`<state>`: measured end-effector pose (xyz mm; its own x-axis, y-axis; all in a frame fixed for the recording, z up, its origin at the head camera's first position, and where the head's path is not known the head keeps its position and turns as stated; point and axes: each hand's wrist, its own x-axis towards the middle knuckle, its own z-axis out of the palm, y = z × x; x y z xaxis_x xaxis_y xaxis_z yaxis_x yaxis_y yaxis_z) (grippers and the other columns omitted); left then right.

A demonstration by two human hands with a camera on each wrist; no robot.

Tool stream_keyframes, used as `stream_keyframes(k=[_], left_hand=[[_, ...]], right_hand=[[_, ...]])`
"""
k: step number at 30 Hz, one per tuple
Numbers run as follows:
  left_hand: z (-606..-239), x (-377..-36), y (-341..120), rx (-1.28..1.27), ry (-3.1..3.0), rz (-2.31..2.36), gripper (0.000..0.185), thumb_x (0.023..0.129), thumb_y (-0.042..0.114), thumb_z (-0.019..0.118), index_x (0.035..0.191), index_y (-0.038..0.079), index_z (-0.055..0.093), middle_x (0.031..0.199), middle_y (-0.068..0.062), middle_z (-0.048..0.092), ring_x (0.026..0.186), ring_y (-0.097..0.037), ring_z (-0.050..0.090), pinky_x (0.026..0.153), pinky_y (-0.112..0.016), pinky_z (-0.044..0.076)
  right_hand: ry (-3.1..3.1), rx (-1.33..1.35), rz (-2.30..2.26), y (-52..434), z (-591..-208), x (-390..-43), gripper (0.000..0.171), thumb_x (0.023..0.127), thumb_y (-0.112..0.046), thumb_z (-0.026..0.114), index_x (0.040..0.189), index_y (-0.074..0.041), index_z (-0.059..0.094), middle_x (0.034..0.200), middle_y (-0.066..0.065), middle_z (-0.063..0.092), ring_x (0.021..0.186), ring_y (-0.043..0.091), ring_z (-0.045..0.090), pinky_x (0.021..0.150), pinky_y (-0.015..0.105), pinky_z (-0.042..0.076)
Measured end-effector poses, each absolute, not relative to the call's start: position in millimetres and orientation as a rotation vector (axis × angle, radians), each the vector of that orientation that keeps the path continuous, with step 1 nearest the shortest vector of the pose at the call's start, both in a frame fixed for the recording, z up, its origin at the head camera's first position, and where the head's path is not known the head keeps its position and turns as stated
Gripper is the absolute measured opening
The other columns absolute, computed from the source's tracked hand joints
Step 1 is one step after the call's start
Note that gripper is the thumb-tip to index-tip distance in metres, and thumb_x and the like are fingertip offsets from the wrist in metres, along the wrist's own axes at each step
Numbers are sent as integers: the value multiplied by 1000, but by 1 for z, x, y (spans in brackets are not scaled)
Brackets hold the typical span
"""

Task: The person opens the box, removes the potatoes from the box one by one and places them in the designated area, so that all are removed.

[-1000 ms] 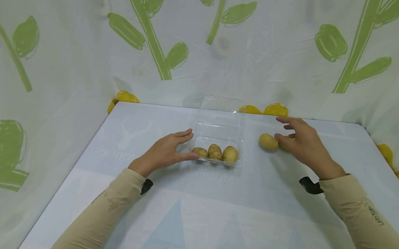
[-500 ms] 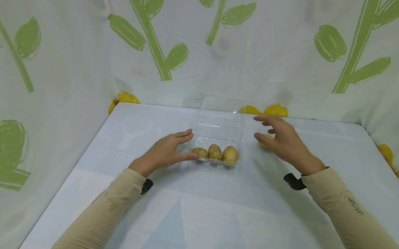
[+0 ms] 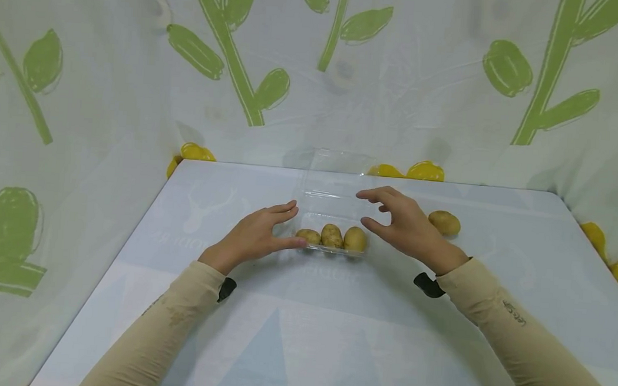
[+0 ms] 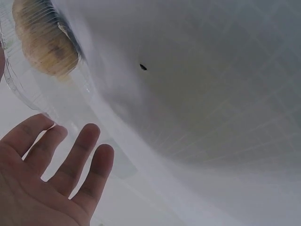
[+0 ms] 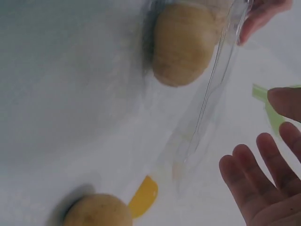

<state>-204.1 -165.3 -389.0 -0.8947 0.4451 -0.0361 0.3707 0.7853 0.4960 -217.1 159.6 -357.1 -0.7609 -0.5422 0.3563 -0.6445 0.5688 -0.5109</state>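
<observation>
The clear plastic clamshell container (image 3: 334, 250) lies with its lid (image 3: 340, 174) raised at the back. Along its front sit a potato (image 3: 309, 236) at left, a middle potato (image 3: 332, 236) and a right-hand potato (image 3: 356, 239). My left hand (image 3: 250, 234) rests at the container's left side, thumb on the front rim, fingers (image 4: 87, 146) extended. My right hand (image 3: 405, 228) hovers by the right side, thumb and fingers spread, holding nothing. Behind its wrist a loose potato (image 3: 444, 223) lies on the table. The right hand covers the spot where another potato was seen earlier.
The white printed table (image 3: 300, 334) extends toward me and to both sides. At its back edge hangs a pale curtain (image 3: 398, 116) with green plants and yellow shapes.
My right hand has moved left, from above the loose potatoes to the container's right side, uncovering the farther one. My left hand and the container have stayed in place.
</observation>
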Motion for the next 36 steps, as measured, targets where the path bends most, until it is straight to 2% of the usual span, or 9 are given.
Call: stream_keyframes(k=[7,13,20,27,36], left_hand=[[-390,-205,-166,636,2826,749,93,85,73,65,155,16,42,163,7,32,148,-27,34,115,-51,35],[-389,-204,-166,635,2825,751,94,84,73,65,155,16,42,162,7,32,148,-25,34,115,-51,35],[-390,-205,-167,651,2828,750,93,85,73,64,154,15,43,162,6,32,147,-25,35,114,-51,36],[-391,-205,-167,635,2830,742,93,85,74,63,155,17,42,163,7,32,147,-26,35,114,-51,36],[-392,-205,-167,650,2836,746,93,86,74,63,155,16,42,163,7,31,147,-27,36,114,-52,36]], right_hand=[[-2660,1108,995,143,-364,-215,53,89,-9,80,138,-9,59,135,7,61,116,25,61,93,46,54],[-2773,1166,1058,133,-367,-217,60,89,-12,80,144,-14,54,140,6,57,121,32,58,96,50,52],[-2869,1185,975,122,-367,-221,67,84,-19,85,144,-14,55,140,7,57,126,30,57,100,46,51],[-2993,1184,983,111,-366,-226,63,84,-16,85,141,-8,58,137,12,60,123,33,57,88,40,57],[-3086,1219,928,102,-367,-231,51,87,-12,82,135,-6,65,134,9,63,118,26,61,88,37,58]])
